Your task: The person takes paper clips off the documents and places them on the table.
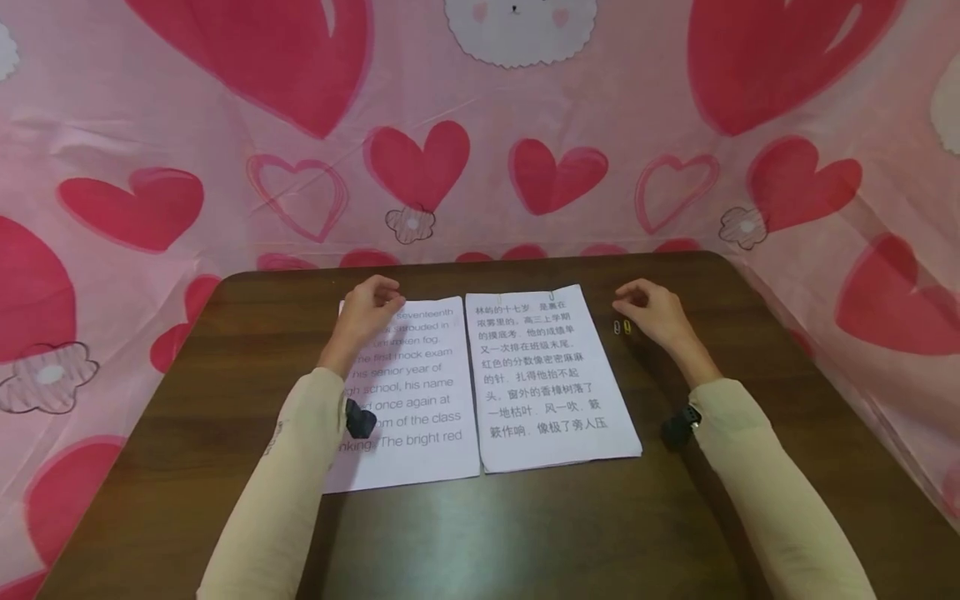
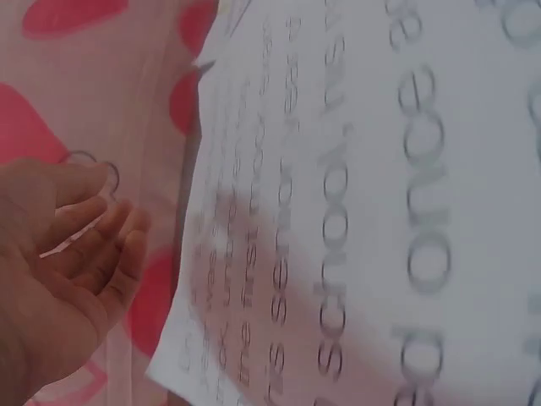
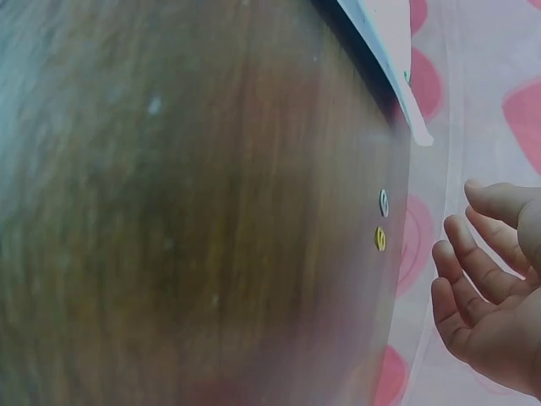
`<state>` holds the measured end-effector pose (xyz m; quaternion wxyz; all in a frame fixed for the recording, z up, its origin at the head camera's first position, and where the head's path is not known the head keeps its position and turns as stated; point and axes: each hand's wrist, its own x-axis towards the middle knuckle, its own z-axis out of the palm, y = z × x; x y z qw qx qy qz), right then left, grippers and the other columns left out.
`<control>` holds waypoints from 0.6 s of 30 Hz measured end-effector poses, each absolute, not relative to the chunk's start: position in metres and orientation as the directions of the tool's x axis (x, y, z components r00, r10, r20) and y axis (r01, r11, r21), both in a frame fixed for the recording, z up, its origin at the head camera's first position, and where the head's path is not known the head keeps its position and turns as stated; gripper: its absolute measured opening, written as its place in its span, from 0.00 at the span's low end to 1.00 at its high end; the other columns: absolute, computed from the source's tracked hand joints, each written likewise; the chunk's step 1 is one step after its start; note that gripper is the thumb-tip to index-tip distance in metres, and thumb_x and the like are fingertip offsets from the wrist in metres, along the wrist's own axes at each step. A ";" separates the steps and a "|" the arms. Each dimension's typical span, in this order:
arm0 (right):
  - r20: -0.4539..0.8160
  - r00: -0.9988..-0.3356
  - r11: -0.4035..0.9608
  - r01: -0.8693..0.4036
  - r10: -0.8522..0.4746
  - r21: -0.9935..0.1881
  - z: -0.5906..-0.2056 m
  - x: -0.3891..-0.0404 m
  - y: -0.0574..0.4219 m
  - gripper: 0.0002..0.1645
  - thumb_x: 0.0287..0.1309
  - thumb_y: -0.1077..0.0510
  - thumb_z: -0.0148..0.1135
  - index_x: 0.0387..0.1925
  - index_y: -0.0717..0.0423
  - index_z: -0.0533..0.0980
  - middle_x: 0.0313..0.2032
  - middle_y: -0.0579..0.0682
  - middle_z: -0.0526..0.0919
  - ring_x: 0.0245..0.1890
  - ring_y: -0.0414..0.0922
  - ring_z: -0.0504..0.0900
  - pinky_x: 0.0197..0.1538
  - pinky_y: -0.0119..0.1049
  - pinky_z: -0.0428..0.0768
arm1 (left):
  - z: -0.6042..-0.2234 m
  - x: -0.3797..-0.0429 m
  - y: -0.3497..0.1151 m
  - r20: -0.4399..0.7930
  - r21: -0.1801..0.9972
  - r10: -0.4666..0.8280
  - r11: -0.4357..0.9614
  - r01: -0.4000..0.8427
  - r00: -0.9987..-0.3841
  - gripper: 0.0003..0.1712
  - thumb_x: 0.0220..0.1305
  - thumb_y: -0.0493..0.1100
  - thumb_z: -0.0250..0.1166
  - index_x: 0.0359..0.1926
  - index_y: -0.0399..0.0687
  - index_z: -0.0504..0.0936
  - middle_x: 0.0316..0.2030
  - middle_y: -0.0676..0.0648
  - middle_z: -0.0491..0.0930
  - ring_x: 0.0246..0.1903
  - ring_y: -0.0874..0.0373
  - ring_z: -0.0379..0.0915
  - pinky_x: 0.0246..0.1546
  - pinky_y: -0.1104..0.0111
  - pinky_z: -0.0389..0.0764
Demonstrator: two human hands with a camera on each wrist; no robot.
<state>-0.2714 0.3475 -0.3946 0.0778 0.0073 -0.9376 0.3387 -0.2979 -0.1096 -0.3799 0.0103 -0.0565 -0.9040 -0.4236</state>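
Above the upper left corner of a stack of paper printed in English [image 1: 408, 387] hovers my left hand [image 1: 367, 310]. Its fingers are loosely bent and hold nothing, as the left wrist view also shows. Beside that stack lies another, printed in Chinese [image 1: 551, 383], with two paper clips [image 1: 551, 296] on its top edge. To its right, a white paper clip [image 1: 617, 327] and a yellow paper clip [image 1: 627, 327] lie on the table. My right hand [image 1: 651, 312] is in the air just above these loose clips, fingers relaxed and nothing between them.
The dark wooden table [image 1: 487, 542] carries both stacks side by side. A pink cloth with red hearts [image 1: 420, 167] hangs behind the table and along its sides. Each wrist wears a small black camera [image 1: 361, 419].
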 end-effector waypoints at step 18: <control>0.060 -0.998 0.727 -0.020 0.029 -0.686 -0.392 -0.283 0.328 0.27 0.68 0.52 0.61 0.61 0.64 0.70 0.57 0.66 0.79 0.58 0.61 0.76 0.63 0.56 0.74 | -0.391 -0.306 -0.058 -0.030 0.775 0.180 0.625 0.091 -0.983 0.23 0.71 0.43 0.61 0.62 0.37 0.74 0.54 0.38 0.80 0.54 0.44 0.75 0.64 0.54 0.75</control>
